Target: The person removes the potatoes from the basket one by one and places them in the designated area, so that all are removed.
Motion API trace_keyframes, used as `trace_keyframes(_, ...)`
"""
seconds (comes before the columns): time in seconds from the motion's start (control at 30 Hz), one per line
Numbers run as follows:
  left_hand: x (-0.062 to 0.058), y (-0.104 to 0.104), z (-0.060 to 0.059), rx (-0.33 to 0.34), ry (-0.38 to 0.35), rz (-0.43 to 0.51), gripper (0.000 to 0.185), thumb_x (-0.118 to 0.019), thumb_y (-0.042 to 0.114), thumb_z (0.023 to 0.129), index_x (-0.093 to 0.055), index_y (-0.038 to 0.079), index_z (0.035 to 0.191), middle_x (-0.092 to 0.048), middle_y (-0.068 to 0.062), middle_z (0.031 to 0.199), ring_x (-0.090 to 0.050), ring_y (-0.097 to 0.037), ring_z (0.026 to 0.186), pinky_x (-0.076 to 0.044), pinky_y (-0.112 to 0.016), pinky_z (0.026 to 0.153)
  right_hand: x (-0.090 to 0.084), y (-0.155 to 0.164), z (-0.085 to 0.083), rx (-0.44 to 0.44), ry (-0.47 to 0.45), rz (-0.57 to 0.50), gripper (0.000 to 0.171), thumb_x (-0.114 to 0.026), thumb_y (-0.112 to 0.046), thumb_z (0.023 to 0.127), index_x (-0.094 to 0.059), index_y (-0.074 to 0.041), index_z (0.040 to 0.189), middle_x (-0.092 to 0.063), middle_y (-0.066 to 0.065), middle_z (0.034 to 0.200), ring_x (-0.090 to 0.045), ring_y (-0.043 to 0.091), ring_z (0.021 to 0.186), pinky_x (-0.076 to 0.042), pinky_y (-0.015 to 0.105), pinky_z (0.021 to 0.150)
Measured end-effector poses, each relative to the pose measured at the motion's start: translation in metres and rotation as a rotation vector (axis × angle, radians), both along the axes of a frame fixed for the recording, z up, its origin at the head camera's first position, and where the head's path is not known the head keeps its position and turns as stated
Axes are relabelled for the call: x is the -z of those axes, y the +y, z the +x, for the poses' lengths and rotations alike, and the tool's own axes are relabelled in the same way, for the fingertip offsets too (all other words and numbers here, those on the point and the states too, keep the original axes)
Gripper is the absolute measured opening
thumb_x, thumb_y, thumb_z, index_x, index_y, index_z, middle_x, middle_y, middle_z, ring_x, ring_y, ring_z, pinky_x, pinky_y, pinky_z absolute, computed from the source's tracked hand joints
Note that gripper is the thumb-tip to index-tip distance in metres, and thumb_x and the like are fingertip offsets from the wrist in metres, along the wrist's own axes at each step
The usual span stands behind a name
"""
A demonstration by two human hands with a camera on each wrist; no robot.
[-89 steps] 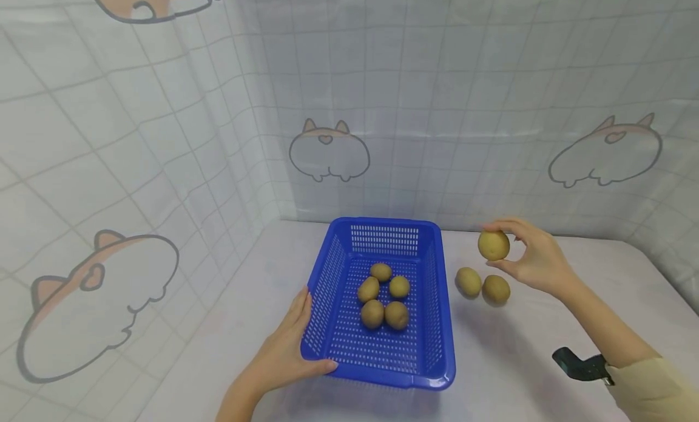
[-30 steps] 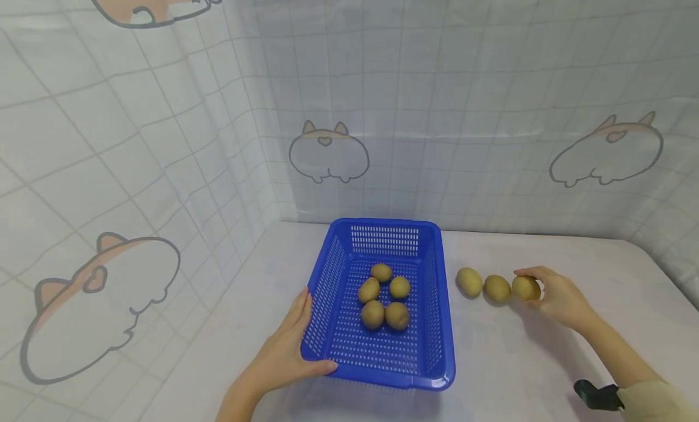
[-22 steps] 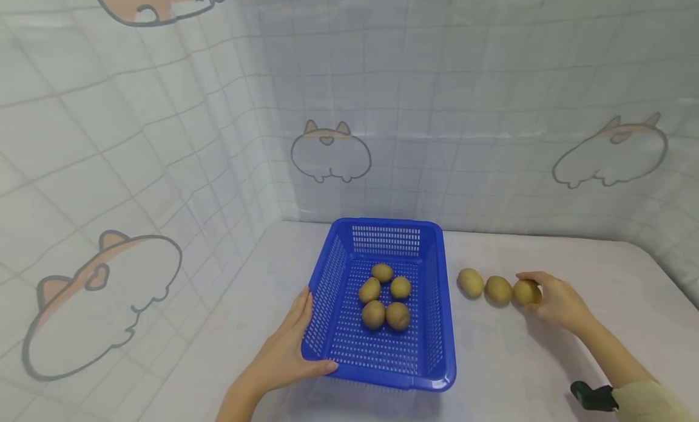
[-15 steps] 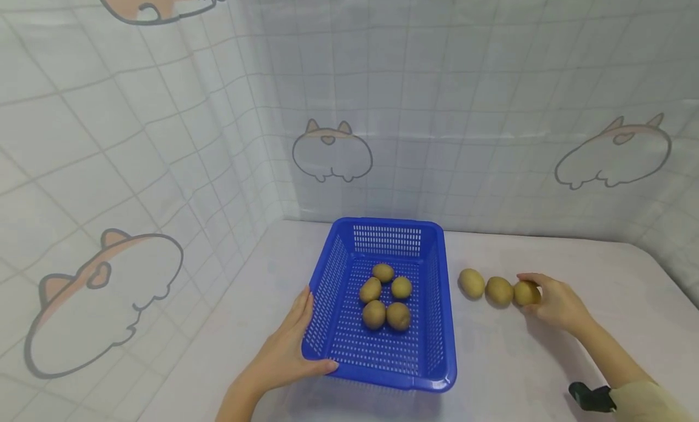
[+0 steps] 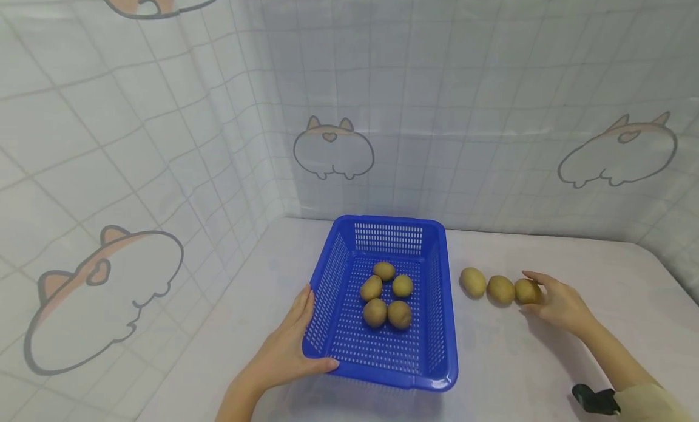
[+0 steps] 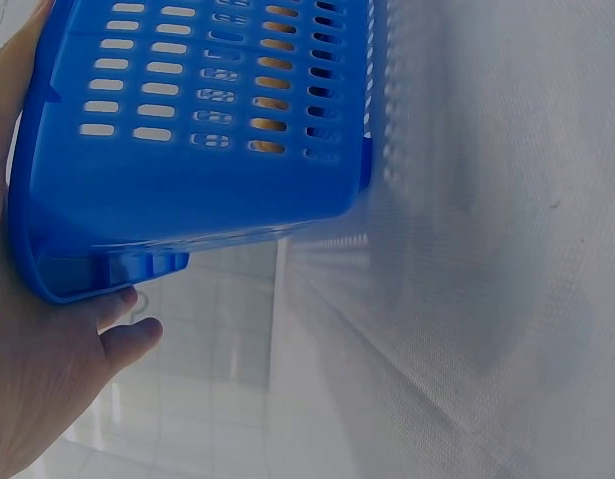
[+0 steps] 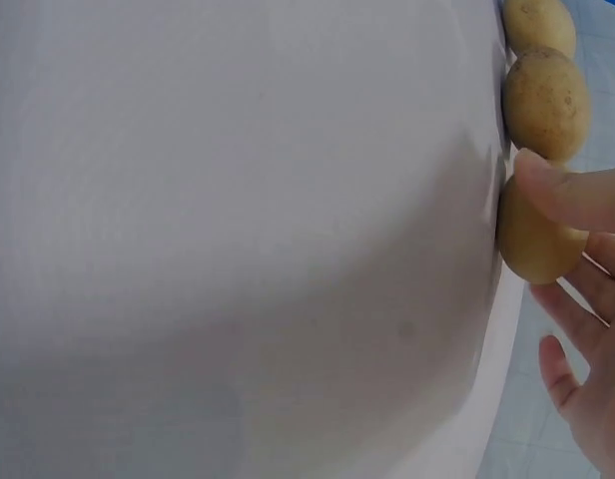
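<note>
from my seat away from the rig, i see the right hand [image 5: 559, 305] down at the far end of a little row of potatoes on the pale tabletop [image 5: 508, 361]. its thumb and fingers curve around the end potato [image 5: 527, 292], the one farthest from the basket, and i can't tell whether they pinch it or merely stand around it. that potato sits on the tabletop just beside the middle potato [image 5: 501, 290], and then comes the near potato [image 5: 472, 282], closest to the basket's right wall. over on the other side, my left hand [image 5: 284, 354] is spread wide at the near left corner of the blue basket [image 5: 404, 379], fingers straight along its left side, thumb on the near rim. inside i count five potatoes on the slotted floor: a back potato [image 5: 384, 271], a left potato [image 5: 371, 288], a right potato [image 5: 402, 285], and in front a pair, the front-left potato [image 5: 375, 313] beside the front-right potato [image 5: 400, 315]. a pale sleeve [image 5: 650, 404] covers the right forearm, with a dark object [image 5: 595, 401] at its cuff. behind it all hangs a white gridded curtain [image 5: 415, 136], printed with a cartoon animal [image 5: 334, 153].
</note>
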State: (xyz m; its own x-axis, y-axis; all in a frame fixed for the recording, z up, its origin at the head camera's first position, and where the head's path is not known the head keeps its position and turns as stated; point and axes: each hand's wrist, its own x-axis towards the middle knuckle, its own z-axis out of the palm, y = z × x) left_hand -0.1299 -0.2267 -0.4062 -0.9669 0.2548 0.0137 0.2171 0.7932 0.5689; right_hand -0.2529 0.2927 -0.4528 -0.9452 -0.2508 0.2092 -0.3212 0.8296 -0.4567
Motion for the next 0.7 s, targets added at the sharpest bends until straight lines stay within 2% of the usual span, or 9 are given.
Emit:
trace_keyframes(0.13,0.000,0.000,0.000,0.003,0.003,0.000,0.130,-0.074,0.067,0.067,-0.001,0.005,0.154,0.010,-0.003,0.160,0.000,-0.023,0.146,-0.022,-0.053,0.112,-0.005,0.001,0.001,0.045,0.070,-0.028,0.083,-0.085,-0.025,0.071,-0.044,0.006,0.136,-0.048,0.038,0.128,-0.045,0.060,0.111,-0.038,0.072,0.081)
trace_keyframes(0.33,0.000,0.000,0.001,0.005,0.019,0.000,0.129,-0.075,0.066,0.067,-0.002,0.003,0.154,0.009,-0.004,0.160,-0.001,-0.025,0.145,-0.023,-0.054,0.111,-0.021,-0.002,0.000,0.081,0.264,-0.122,0.080,-0.085,-0.020,0.070,-0.046,0.006,0.135,-0.059,0.029,0.117,-0.052,0.049,0.105,-0.035,0.066,0.076)
trace_keyframes(0.43,0.000,0.000,0.001,0.009,0.027,0.009,0.130,-0.075,0.066,0.067,-0.002,0.002,0.153,0.009,-0.005,0.160,-0.002,-0.026,0.145,-0.023,-0.054,0.111,-0.031,-0.009,0.001,0.085,0.321,-0.163,0.080,-0.086,-0.020,0.070,-0.046,0.005,0.135,-0.062,0.026,0.115,-0.054,0.045,0.103,-0.036,0.064,0.077)
trace_keyframes(0.57,0.001,-0.001,0.000,0.016,0.040,0.016,0.130,-0.075,0.066,0.067,-0.002,0.001,0.153,0.008,-0.005,0.160,-0.004,-0.027,0.145,-0.022,-0.052,0.111,-0.046,-0.021,0.001,0.042,0.375,-0.202,0.080,-0.086,-0.015,0.068,-0.048,0.002,0.136,-0.063,0.023,0.115,-0.054,0.041,0.104,-0.038,0.060,0.080)
trace_keyframes(0.7,0.001,-0.001,0.000,0.016,0.034,0.015,0.130,-0.075,0.065,0.067,-0.001,0.002,0.153,0.009,-0.004,0.160,-0.005,-0.026,0.145,-0.023,-0.053,0.111,-0.060,-0.035,0.001,-0.021,0.450,-0.227,0.087,-0.090,-0.010,0.059,-0.050,-0.002,0.136,-0.064,0.019,0.113,-0.056,0.036,0.101,-0.039,0.055,0.080)
